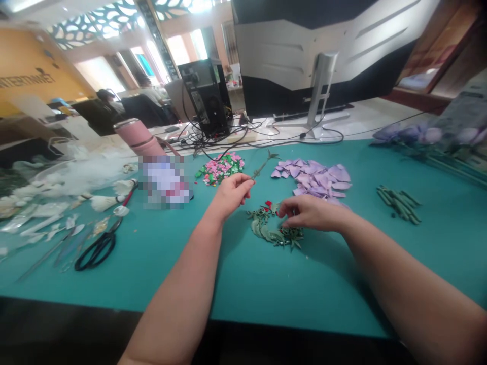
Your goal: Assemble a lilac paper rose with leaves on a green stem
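Note:
My left hand (231,196) is pinched around a thin green artificial stem (261,170) with small leaves, which points up and to the right. Just right of it, my right hand (312,213) hovers low at the edge of a loose ring of green leaf pieces (262,231). Its fingers are curled, with a gap between thumb and forefinger, and nothing shows in them. Small red bits (268,205) lie among the leaf pieces near the right fingertips. Part of the ring is hidden beneath this hand.
Purple petals (310,175) and pink-and-green flower pieces (222,167) lie behind my hands. Green sticks (399,204) sit to the right. Black scissors (97,248), shuttlecocks (104,203) and a pink bottle (139,136) are on the left. A monitor (281,56) and cables stand at the back.

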Demonstrator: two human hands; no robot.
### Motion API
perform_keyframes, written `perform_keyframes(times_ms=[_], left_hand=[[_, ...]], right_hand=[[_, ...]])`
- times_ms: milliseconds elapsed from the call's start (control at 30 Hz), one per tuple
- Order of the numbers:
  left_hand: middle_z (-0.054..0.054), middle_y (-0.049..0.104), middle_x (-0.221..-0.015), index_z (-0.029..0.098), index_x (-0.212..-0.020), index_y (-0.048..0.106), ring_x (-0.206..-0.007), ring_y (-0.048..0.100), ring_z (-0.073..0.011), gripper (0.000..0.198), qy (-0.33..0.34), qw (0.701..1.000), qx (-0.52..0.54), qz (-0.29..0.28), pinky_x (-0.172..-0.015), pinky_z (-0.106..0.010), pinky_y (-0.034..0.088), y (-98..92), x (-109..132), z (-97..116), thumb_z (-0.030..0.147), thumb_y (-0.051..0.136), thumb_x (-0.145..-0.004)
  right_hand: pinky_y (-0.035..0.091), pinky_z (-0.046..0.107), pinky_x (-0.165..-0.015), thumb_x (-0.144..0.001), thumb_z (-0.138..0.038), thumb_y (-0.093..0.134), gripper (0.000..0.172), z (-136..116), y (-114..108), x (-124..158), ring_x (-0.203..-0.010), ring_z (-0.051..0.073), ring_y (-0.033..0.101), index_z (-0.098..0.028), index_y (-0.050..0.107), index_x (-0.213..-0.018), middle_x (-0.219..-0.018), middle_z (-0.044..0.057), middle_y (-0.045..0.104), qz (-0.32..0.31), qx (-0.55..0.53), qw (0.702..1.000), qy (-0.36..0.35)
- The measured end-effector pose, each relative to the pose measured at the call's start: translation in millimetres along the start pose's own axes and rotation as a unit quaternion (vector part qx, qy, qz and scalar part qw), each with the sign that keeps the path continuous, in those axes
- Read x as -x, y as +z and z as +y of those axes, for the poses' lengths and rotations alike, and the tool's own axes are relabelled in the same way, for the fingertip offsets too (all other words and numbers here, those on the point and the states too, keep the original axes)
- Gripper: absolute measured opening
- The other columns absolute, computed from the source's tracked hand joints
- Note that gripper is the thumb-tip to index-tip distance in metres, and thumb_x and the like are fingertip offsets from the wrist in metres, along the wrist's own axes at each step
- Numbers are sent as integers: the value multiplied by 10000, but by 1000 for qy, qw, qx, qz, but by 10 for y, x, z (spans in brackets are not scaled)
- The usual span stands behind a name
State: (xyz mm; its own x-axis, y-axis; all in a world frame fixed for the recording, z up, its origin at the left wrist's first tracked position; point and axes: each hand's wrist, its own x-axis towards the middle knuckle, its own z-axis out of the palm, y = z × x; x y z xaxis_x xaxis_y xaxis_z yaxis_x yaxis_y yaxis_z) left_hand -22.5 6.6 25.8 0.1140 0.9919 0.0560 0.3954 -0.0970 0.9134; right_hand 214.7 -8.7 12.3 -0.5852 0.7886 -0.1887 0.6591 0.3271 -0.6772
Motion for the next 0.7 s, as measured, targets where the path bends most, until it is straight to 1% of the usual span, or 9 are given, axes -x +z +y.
perform_keyframes(times_ms=[67, 133, 167, 233, 300, 367, 500, 700], left_hand=[[33, 572, -634, 170, -886, 609, -465, 468, -55, 173, 4, 1000, 0, -2, -462, -183, 375, 7, 2, 0, 337, 579, -852], [32, 574, -635, 169, -880, 606, -467, 470, -55, 166, 4, 1000, -1, -5, -467, -185, 379, 16, 3, 0, 331, 583, -851], [32, 574, -634, 169, -877, 605, -467, 470, -56, 165, 3, 1000, -2, -6, -468, -186, 381, 21, 3, 0, 330, 586, -851], [30, 576, -635, 168, -874, 605, -469, 471, -56, 170, 1, 1000, -5, -10, -470, -187, 383, 28, 1, -5, 336, 587, -852], [29, 580, -639, 170, -882, 609, -472, 474, -58, 183, 1, 1000, -9, -14, -470, -187, 384, 31, -4, -14, 349, 588, -853], [27, 583, -642, 171, -893, 612, -476, 478, -60, 193, 0, 1000, -12, -15, -470, -187, 385, 31, -9, -23, 358, 588, -854], [25, 584, -635, 169, -883, 611, -472, 477, -60, 182, -1, 1000, -15, -15, -469, -188, 382, 27, -13, -27, 347, 587, -851], [23, 587, -636, 169, -875, 609, -469, 473, -61, 181, 0, 1000, -11, -14, -459, -188, 373, 29, -3, -5, 347, 590, -848]], right_hand=[[411, 264, -638, -708, -347, 740, 326, -31, -12, 50, -776, 163, 575, -237, 673, -1008, -937, 16, 657, -35, 58, 998, 1], [413, 260, -656, -688, -325, 759, 368, -43, -17, 79, -819, 167, 576, -243, 654, -1032, -1019, 24, 645, -52, 90, 995, -9], [414, 259, -668, -687, -304, 759, 364, -40, -15, 81, -837, 169, 577, -241, 650, -1029, -1041, 28, 641, -56, 99, 993, -14], [416, 259, -675, -702, -259, 738, 309, -13, -5, 59, -840, 170, 582, -234, 656, -999, -1023, 31, 648, -58, 107, 993, -10], [415, 259, -665, -733, -222, 697, 228, 35, 9, 13, -820, 170, 590, -226, 665, -959, -962, 30, 666, -45, 107, 993, 6], [420, 259, -669, -766, -191, 653, 182, 96, 19, -38, -797, 165, 598, -224, 674, -944, -910, 26, 680, -19, 105, 994, 18], [439, 260, -719, -796, -132, 598, 180, 208, 25, -101, -821, 161, 617, -219, 689, -925, -925, 33, 706, 33, 97, 995, 16], [440, 264, -723, -842, -147, 537, 137, 258, -15, -103, -823, 167, 606, -202, 660, -870, -915, 50, 697, 72, 89, 993, 23]])
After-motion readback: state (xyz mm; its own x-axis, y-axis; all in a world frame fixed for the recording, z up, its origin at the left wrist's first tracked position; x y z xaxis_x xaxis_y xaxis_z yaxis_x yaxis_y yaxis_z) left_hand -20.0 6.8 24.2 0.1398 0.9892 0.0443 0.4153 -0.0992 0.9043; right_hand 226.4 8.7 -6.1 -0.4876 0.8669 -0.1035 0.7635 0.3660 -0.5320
